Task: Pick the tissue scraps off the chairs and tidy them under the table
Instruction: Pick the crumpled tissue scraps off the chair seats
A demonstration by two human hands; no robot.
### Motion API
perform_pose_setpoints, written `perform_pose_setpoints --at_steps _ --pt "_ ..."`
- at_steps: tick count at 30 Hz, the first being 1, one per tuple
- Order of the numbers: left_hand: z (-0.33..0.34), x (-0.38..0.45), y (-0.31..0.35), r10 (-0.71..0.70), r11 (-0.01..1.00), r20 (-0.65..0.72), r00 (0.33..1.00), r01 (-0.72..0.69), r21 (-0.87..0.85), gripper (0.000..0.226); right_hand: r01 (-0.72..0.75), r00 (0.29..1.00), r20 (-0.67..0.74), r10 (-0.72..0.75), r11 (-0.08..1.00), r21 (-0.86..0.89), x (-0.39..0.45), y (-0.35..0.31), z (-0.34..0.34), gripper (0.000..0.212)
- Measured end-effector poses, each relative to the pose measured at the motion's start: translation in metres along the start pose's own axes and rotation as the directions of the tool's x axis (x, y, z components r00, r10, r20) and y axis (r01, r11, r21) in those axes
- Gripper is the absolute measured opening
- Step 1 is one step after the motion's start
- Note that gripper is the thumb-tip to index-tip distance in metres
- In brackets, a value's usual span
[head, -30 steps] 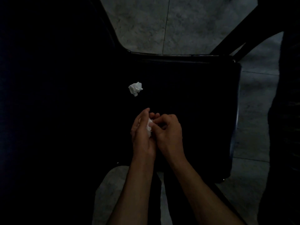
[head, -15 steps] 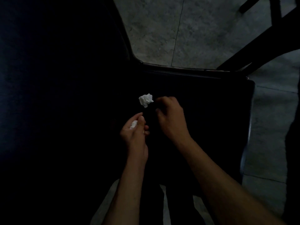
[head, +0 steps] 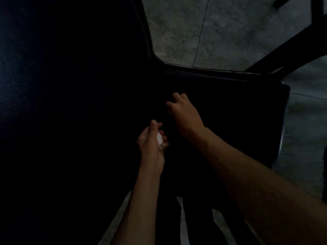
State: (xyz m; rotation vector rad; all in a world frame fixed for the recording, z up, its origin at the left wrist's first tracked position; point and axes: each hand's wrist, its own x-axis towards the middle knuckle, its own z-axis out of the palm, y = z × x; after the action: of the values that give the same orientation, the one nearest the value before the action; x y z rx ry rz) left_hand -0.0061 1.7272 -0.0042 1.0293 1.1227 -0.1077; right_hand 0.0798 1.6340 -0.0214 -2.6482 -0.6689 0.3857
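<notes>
The black chair seat fills the middle of the view in dim light. My left hand hovers over its near part, fingers curled around a white tissue scrap that shows between thumb and fingers. Farther in, my right hand rests on the seat with its fingers bent down over the spot where a second scrap lay. That scrap is hidden under the fingers, apart from a faint pale sliver at the palm's edge. No other scrap shows on the seat.
A large dark mass fills the left half. Grey tiled floor lies beyond the seat and on the right. Black slanted bars cross the upper right corner. My dark-clothed legs stand below the seat.
My right hand left the left hand, reached forward to the loose scrap and closed over it, so it no longer shows. The left hand kept its scrap and stayed near.
</notes>
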Motion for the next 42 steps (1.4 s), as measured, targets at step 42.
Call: perform_pose_setpoints --at_steps 42 --pt "0.022 -0.091 -0.023 0.042 0.997 0.189 0.981 -0.030 -0.068 0.023 -0.247 0.761 0.091 0.642 0.157 0.956 -0.148 -0.052 -0.028 0.007"
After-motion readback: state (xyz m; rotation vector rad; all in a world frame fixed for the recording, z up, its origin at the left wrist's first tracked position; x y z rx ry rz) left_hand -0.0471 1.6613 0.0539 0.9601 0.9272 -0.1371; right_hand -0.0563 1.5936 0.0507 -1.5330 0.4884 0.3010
